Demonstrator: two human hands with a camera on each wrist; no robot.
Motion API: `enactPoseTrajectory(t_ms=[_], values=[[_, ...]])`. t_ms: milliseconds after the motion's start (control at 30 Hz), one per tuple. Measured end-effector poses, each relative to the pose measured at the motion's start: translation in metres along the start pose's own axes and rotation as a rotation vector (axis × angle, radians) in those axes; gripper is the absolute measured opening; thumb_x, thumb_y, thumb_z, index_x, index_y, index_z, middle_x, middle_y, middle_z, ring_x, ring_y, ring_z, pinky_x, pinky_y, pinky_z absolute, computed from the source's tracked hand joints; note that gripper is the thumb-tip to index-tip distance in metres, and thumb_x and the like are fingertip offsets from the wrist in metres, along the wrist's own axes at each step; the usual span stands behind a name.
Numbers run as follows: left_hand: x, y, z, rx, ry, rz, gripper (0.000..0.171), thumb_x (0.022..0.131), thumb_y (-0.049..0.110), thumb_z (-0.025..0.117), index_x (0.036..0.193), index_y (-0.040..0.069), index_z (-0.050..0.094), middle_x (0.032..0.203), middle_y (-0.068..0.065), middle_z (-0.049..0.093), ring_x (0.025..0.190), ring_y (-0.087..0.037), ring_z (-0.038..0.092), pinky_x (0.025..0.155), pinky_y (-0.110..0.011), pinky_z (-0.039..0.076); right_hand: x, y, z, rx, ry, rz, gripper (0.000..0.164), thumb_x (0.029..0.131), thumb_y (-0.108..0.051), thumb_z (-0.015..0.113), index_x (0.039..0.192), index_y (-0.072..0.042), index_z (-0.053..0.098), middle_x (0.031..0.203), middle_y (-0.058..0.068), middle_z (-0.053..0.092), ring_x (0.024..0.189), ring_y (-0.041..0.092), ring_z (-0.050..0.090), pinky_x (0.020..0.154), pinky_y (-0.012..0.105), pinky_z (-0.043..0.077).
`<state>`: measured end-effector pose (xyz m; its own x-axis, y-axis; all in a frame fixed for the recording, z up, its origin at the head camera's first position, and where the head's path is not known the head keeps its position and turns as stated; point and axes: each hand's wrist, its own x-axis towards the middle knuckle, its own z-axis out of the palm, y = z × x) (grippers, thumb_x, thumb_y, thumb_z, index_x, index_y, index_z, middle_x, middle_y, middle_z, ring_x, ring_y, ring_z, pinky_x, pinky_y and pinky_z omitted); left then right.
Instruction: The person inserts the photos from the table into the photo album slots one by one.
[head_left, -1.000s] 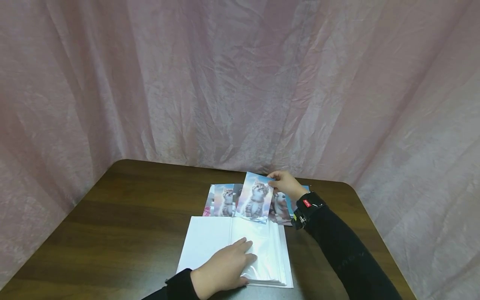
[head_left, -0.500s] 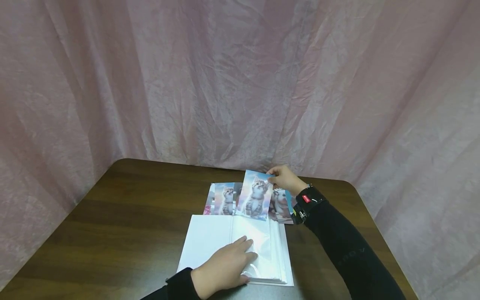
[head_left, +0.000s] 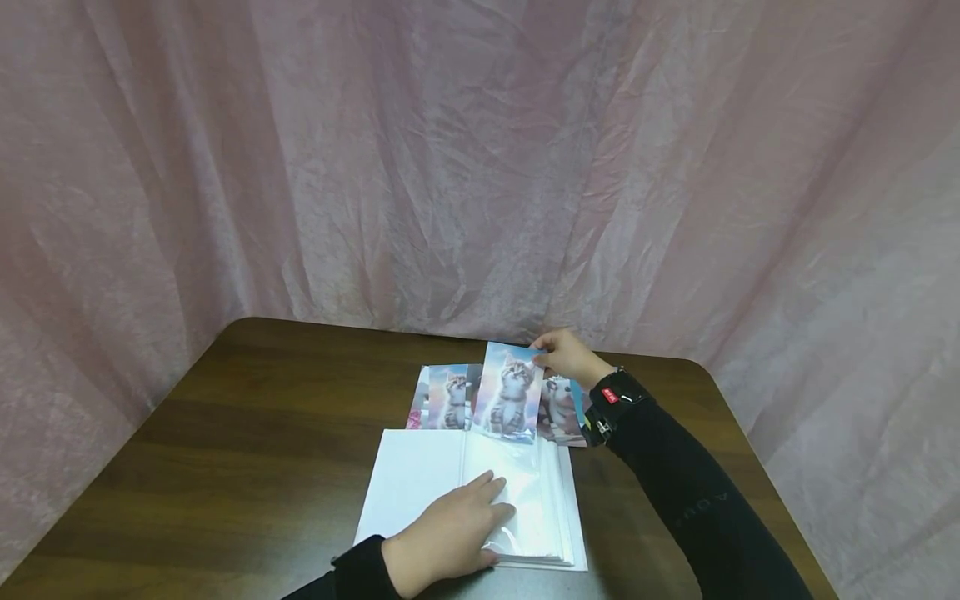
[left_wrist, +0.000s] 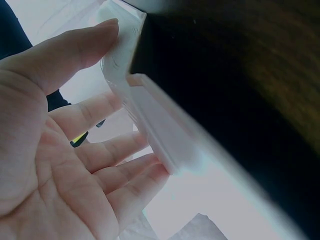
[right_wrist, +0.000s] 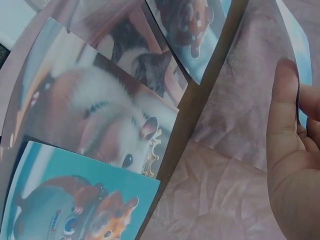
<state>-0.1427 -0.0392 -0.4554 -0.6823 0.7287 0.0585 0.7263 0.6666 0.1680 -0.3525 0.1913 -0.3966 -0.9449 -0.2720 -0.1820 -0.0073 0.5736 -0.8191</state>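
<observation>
A pink curtain (head_left: pixel 480 167) hangs behind the far edge of the brown desk (head_left: pixel 225 467). In from that edge lies an open white album (head_left: pixel 416 471); the left hand (head_left: pixel 450 532) rests on its page, fingers straight and slightly spread. The left wrist view adds the palm and the album's stacked side, hidden from the head. Near the desk's far edge, the right hand (head_left: pixel 567 356) pinches a kitten card (head_left: pixel 510 396) by its upper right corner, its bottom at the album's far edge; whether sleeved, I cannot tell. Other cards (head_left: pixel 447 400) lie behind; only the right wrist view reveals a teal card's (right_wrist: pixel 75 200) picture of an orange-headed animal.
</observation>
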Motion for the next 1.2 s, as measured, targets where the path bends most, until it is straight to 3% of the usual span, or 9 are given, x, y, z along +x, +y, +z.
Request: enactPoseTrajectory(t_ms=[233, 500, 867, 1067, 1200], values=[[-0.001, 0.0, 0.0, 0.003, 0.006, 0.007, 0.054, 0.08, 0.039, 0.084, 0.126, 0.016, 0.069, 0.141, -0.014, 0.056, 0.136, -0.031, 0.049, 0.108, -0.035, 0.044, 0.002, 0.004, 0.005, -0.067, -0.015, -0.061, 0.024, 0.099, -0.004, 0.061, 0.122, 0.002, 0.065, 0.117, 0.016, 0.062, 0.091, 0.024, 0.065, 0.081, 0.038, 0.059], [-0.001, -0.001, 0.001, 0.001, 0.01, 0.016, 0.055, 0.08, 0.039, 0.084, 0.127, 0.015, 0.069, 0.142, -0.014, 0.056, 0.136, -0.03, 0.048, 0.108, -0.035, 0.044, 0.003, 0.011, 0.011, -0.09, -0.075, -0.035, 0.026, 0.098, -0.008, 0.063, 0.123, -0.001, 0.065, 0.106, 0.01, 0.066, 0.084, 0.022, 0.065, 0.089, 0.051, 0.055], [0.0, -0.004, 0.001, -0.014, -0.014, 0.016, 0.058, 0.08, 0.042, 0.083, 0.131, 0.019, 0.066, 0.144, -0.01, 0.054, 0.138, -0.028, 0.046, 0.108, -0.036, 0.044, -0.005, 0.021, 0.025, -0.073, -0.139, -0.033, 0.031, 0.097, -0.007, 0.065, 0.127, 0.002, 0.063, 0.119, 0.012, 0.063, 0.087, 0.02, 0.065, 0.086, 0.044, 0.057], [-0.001, -0.005, 0.003, -0.013, -0.001, 0.024, 0.058, 0.081, 0.04, 0.083, 0.131, 0.017, 0.066, 0.145, -0.012, 0.054, 0.138, -0.028, 0.046, 0.109, -0.036, 0.043, -0.011, 0.027, 0.03, -0.058, -0.168, -0.034, 0.031, 0.096, -0.005, 0.065, 0.126, 0.003, 0.063, 0.106, 0.011, 0.065, 0.08, 0.027, 0.064, 0.078, 0.044, 0.057], [-0.001, -0.004, 0.002, 0.006, 0.012, 0.037, 0.059, 0.081, 0.039, 0.083, 0.132, 0.015, 0.066, 0.144, -0.011, 0.054, 0.137, -0.029, 0.047, 0.109, -0.036, 0.043, -0.017, 0.031, 0.033, -0.061, -0.193, -0.044, 0.029, 0.096, -0.005, 0.066, 0.123, 0.005, 0.064, 0.103, 0.01, 0.065, 0.079, 0.022, 0.066, 0.079, 0.04, 0.059]])
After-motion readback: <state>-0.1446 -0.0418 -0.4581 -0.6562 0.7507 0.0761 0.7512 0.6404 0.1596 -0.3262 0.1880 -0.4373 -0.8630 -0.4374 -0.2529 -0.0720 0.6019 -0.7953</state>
